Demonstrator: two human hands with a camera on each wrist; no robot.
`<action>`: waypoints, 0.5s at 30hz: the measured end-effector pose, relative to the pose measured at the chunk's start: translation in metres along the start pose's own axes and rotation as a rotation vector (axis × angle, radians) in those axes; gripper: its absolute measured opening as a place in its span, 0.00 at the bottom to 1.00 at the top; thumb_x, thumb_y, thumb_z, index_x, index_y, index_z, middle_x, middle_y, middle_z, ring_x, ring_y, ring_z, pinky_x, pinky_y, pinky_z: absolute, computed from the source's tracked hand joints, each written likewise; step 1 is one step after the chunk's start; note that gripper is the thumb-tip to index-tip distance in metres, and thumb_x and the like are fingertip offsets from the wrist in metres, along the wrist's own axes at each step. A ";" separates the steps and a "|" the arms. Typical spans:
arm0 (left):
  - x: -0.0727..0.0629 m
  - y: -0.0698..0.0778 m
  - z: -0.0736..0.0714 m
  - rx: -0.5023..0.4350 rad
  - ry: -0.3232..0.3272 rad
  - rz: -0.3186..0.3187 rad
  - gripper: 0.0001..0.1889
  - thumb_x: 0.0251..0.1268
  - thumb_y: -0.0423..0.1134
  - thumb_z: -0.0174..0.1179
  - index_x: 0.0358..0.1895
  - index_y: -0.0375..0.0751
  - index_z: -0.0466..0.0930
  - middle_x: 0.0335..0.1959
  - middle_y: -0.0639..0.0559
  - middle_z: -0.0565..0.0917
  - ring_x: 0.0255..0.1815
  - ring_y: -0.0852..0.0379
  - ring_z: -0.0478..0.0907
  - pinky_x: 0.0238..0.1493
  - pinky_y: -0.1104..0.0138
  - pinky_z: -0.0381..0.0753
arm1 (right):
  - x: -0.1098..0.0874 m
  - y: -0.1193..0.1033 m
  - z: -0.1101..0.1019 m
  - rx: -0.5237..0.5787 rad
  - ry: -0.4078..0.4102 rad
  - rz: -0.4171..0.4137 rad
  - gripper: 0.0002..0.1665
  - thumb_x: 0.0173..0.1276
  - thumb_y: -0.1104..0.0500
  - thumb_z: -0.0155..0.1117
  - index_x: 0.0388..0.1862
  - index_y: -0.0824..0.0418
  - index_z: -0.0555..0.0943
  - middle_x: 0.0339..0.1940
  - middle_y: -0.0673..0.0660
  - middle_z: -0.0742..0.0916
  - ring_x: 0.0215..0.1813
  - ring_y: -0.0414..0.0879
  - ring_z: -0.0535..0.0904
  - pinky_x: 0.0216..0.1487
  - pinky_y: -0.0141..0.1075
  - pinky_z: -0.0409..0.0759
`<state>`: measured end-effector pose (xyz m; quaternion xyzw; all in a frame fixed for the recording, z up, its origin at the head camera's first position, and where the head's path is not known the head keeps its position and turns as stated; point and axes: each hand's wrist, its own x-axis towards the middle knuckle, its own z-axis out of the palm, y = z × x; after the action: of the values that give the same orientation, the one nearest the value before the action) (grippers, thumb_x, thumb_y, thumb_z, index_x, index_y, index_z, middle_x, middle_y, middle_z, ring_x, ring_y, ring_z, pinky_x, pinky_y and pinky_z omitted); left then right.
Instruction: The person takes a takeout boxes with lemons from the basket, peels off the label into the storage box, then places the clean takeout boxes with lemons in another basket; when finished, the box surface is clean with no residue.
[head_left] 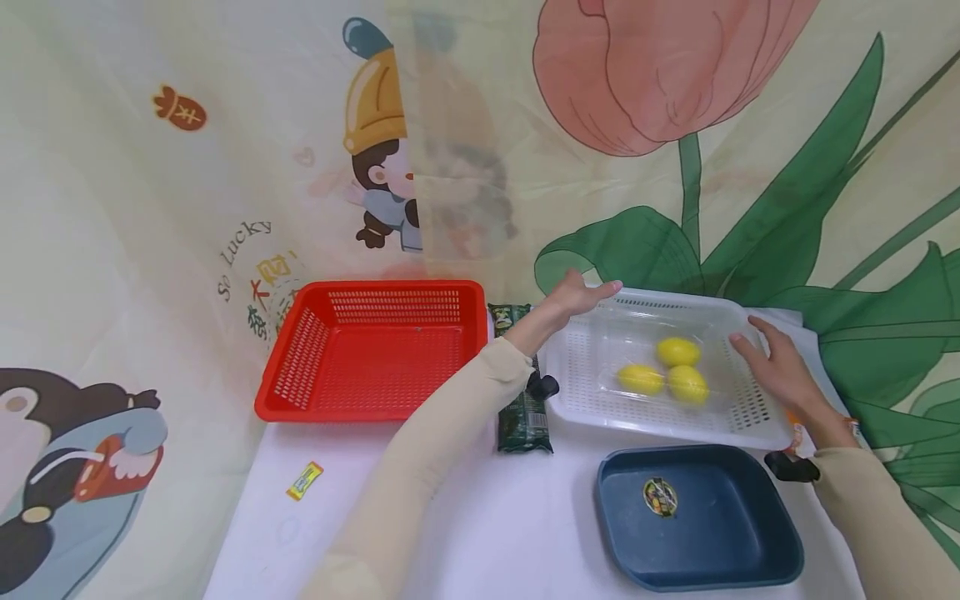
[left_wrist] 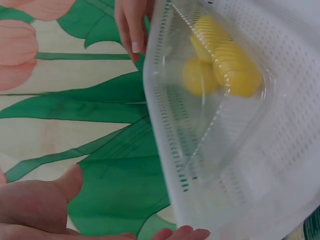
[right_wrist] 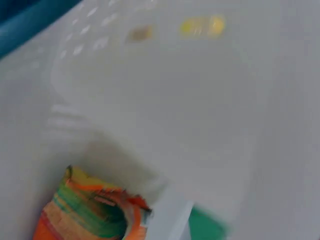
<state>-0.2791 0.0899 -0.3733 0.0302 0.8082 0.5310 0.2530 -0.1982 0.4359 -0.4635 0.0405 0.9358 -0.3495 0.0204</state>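
Observation:
A white plastic basket (head_left: 581, 408) stands at the right of the table. In it lies a clear plastic box (head_left: 611, 329) with three yellow lemons (head_left: 687, 385), also visible in the left wrist view. My left hand (head_left: 573, 296) is at the basket's far left corner, its thumb and fingers spread and the fingertips by the rim. At the right end, my right hand (head_left: 783, 362) has its fingers beside the rim; the left wrist view shows them hanging fairly straight. Whether either hand touches the basket, I cannot tell. A blurred basket wall (right_wrist: 165, 100) fills most of the right wrist view.
A red basket (head_left: 390, 358) stands at the left, with a small yellow packet (head_left: 305, 481) before it. Dark green packs (head_left: 525, 421) lie between the baskets. In front is a dark blue tub (head_left: 720, 517). An orange, striped wrapper (right_wrist: 95, 205) lies beside the white basket.

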 end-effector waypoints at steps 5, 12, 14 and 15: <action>-0.017 -0.003 -0.026 -0.003 0.009 0.051 0.48 0.72 0.62 0.55 0.83 0.42 0.42 0.84 0.48 0.50 0.84 0.49 0.51 0.80 0.53 0.58 | 0.006 -0.017 0.010 -0.009 0.096 -0.054 0.45 0.82 0.41 0.45 0.81 0.71 0.49 0.80 0.79 0.51 0.77 0.80 0.47 0.69 0.78 0.48; -0.042 -0.031 -0.062 -0.037 0.078 0.115 0.45 0.73 0.67 0.49 0.82 0.43 0.49 0.81 0.45 0.58 0.79 0.45 0.59 0.78 0.47 0.62 | 0.005 -0.047 0.028 -0.018 0.108 -0.120 0.42 0.82 0.43 0.47 0.80 0.70 0.54 0.80 0.76 0.55 0.78 0.77 0.49 0.71 0.76 0.51; -0.052 -0.039 -0.071 -0.052 0.095 0.115 0.45 0.73 0.68 0.47 0.82 0.44 0.49 0.80 0.45 0.60 0.78 0.44 0.61 0.76 0.46 0.64 | 0.003 -0.057 0.034 -0.013 0.091 -0.128 0.42 0.81 0.41 0.47 0.80 0.68 0.55 0.81 0.74 0.55 0.79 0.76 0.49 0.70 0.76 0.52; -0.057 -0.044 -0.074 -0.048 0.111 0.120 0.44 0.73 0.68 0.47 0.82 0.45 0.49 0.80 0.45 0.60 0.78 0.44 0.61 0.76 0.45 0.64 | 0.003 -0.062 0.037 -0.008 0.082 -0.137 0.42 0.81 0.41 0.47 0.81 0.67 0.55 0.81 0.74 0.54 0.79 0.75 0.49 0.70 0.76 0.52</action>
<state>-0.2526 -0.0097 -0.3670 0.0429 0.8046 0.5654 0.1762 -0.2061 0.3651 -0.4505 -0.0096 0.9379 -0.3442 -0.0421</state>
